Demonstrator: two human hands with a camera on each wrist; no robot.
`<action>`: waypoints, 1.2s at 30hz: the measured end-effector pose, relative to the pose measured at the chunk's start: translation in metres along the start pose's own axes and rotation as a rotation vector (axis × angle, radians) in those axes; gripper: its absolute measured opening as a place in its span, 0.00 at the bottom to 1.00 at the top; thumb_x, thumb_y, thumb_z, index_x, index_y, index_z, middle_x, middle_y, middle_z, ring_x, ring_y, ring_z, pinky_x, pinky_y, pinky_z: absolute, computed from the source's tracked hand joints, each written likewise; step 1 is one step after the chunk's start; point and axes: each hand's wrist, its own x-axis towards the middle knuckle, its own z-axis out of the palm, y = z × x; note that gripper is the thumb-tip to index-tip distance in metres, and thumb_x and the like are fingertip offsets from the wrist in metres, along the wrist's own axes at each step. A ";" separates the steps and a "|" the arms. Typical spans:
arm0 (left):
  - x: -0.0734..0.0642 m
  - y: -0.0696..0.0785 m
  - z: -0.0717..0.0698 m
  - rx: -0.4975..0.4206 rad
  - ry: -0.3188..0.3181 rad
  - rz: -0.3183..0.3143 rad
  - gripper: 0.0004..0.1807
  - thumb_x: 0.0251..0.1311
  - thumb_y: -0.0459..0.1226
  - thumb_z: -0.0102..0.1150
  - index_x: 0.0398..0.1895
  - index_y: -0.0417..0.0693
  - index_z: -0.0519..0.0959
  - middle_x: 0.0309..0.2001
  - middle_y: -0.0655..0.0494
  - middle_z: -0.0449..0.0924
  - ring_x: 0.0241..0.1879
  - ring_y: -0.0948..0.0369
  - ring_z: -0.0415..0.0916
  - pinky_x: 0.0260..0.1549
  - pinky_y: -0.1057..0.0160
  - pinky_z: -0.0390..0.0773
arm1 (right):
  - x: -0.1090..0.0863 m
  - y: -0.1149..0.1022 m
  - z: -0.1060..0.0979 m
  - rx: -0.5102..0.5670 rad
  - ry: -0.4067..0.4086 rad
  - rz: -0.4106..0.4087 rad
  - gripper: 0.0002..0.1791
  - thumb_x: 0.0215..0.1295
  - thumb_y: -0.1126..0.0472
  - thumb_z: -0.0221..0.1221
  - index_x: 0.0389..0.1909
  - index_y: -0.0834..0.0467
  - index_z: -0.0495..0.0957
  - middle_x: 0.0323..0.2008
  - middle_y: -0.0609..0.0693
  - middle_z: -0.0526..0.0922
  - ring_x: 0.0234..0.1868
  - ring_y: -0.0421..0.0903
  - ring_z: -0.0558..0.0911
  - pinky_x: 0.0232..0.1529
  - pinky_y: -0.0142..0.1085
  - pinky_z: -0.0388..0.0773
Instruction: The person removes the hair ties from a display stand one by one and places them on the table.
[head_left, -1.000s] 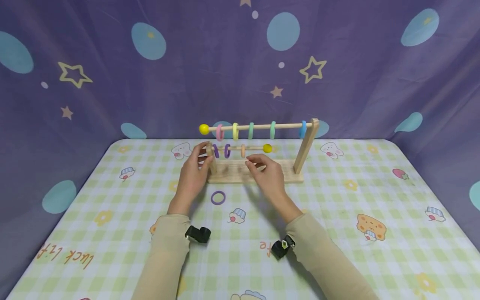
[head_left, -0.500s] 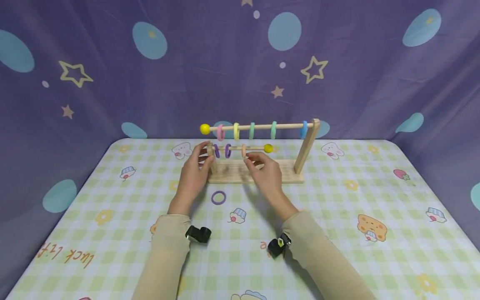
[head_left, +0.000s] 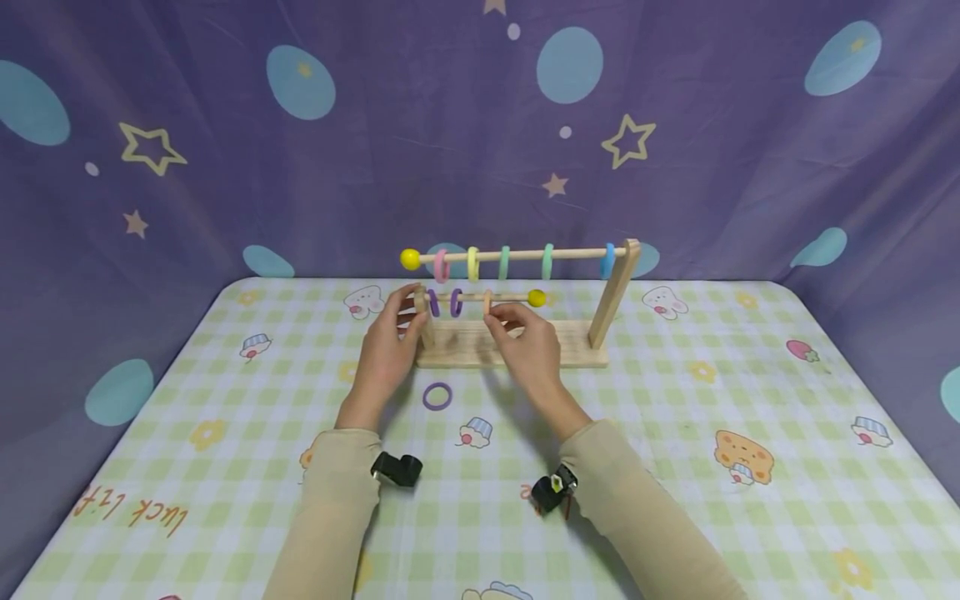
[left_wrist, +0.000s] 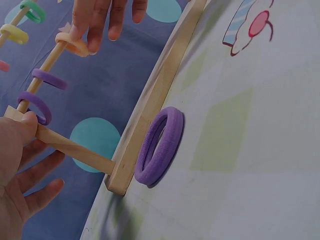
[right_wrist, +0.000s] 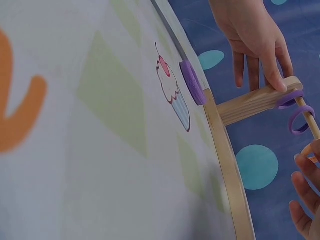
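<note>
A wooden stand [head_left: 465, 357] carries two rods hung with hair ties. My left hand [head_left: 385, 346] grips the top of its short post, thumb on the near side, as the left wrist view confirms. On the lower rod hang two purple hair ties [head_left: 456, 302] and an orange hair tie [head_left: 487, 302]. My right hand [head_left: 531, 346] pinches the orange one at its lower edge; in the right wrist view those fingertips [right_wrist: 300, 159] are partly cut off by the frame. Another purple hair tie [left_wrist: 161, 146] lies on the tablecloth before the stand.
Along the upper rod hang pink [head_left: 442, 267], yellow [head_left: 473, 264], green and blue [head_left: 607, 261] hair ties. A yellow ball [head_left: 536, 297] caps the lower rod's right end, another [head_left: 409, 259] the upper rod's left end. A purple curtain [head_left: 450, 142] stands behind the checked tablecloth [head_left: 675, 517].
My right hand has shifted slightly left and its fingertips have come onto the orange hair tie. The left hand keeps its place on the post.
</note>
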 end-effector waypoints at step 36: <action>0.000 0.001 0.000 -0.004 0.003 -0.006 0.25 0.73 0.37 0.52 0.71 0.49 0.64 0.62 0.42 0.74 0.57 0.49 0.75 0.56 0.52 0.75 | 0.002 0.001 -0.002 -0.021 0.024 0.001 0.06 0.62 0.59 0.67 0.37 0.57 0.87 0.36 0.48 0.88 0.33 0.44 0.85 0.30 0.35 0.77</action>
